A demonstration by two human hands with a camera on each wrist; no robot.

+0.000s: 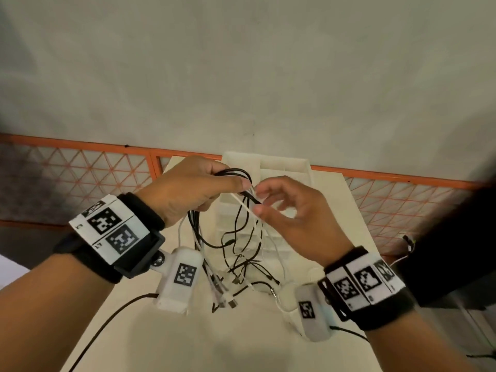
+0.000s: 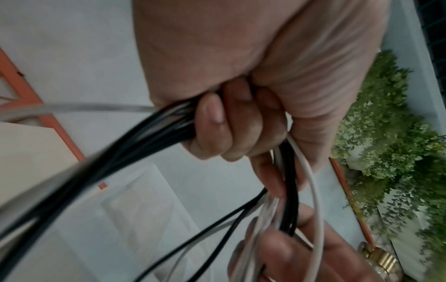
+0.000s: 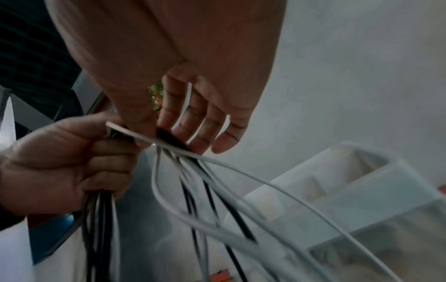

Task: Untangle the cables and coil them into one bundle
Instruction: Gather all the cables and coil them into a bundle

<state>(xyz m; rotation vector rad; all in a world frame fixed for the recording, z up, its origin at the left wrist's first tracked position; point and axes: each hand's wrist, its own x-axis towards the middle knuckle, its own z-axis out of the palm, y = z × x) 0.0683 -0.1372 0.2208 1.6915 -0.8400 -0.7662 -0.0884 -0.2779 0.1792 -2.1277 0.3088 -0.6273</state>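
Note:
I hold a tangle of thin black and white cables [image 1: 236, 237] up above the table. My left hand [image 1: 228, 178] grips a gathered bunch of the strands in its curled fingers [image 2: 214, 118], mostly black cables [image 2: 115, 158]. Close beside it, my right hand [image 1: 259, 201] pinches a few black and white strands between thumb and fingertips [image 3: 183, 131]. From both hands the cables [image 3: 217, 192] hang in loose crossing loops. Their connector ends [image 1: 228, 299] dangle near the tabletop. The left hand [image 3: 62, 162] also shows in the right wrist view.
A white divided organiser box [image 1: 281, 167] stands on the pale table [image 1: 188, 342], right behind and under the hands. An orange mesh railing [image 1: 80, 170] runs behind the table. Green foliage [image 2: 391, 152] lies beyond it. A dark cord [image 1: 107, 323] trails from the left wrist camera.

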